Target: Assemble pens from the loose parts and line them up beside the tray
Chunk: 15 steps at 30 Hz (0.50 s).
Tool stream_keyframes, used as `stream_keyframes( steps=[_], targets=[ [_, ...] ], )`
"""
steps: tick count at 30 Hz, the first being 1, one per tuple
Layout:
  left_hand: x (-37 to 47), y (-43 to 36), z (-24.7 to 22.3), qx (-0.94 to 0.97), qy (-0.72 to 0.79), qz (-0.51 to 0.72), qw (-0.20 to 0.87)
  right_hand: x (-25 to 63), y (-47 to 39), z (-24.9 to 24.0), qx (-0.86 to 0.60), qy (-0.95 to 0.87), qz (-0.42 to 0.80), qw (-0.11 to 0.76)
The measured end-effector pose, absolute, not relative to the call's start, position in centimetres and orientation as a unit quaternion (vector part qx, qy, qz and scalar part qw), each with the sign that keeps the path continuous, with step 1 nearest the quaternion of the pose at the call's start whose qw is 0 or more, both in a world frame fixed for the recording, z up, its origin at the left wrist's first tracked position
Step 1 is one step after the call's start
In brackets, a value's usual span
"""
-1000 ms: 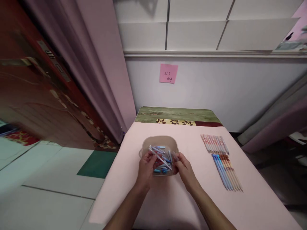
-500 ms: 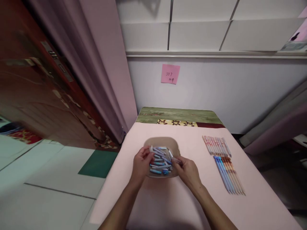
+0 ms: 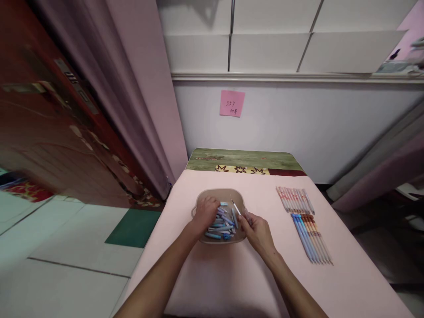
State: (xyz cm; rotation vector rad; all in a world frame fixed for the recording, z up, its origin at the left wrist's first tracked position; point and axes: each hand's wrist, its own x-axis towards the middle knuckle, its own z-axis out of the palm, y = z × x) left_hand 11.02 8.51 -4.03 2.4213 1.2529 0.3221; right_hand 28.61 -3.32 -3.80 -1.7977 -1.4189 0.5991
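Observation:
A beige plastic basin on the table holds a jumble of blue, purple and white pen parts. My left hand reaches into its left side, fingers curled down among the parts; the fingertips are hidden. At the basin's right rim, my right hand pinches a slender white pen refill with a dark tip, pointing up and away. Something clear, perhaps a pen barrel, shows at the same fingers.
On the right of the pink-covered table lie two neat rows of pens: pinkish pens behind, blue pens and brown-topped pens in front. A pink note is stuck on the wall. A red-brown door stands at left.
My left hand has gone from holding a whitish piece over the basin to reaching down into its left side. My right hand still holds the refill, which now shows more clearly.

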Motion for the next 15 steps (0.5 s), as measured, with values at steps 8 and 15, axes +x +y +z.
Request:
stream_keyframes(
  steps=[8,15],
  targets=[
    [12.5,11.0,-5.3,0.869,0.416,0.130,0.236,29.4,-3.4,-4.2,-0.718,-0.548,0.225,0.366],
    [12.9,10.3,-5.2,0.825,0.440,0.223,0.276,28.7,-1.4,-2.8,-0.751,-0.602,0.147,0.228]
  ],
)
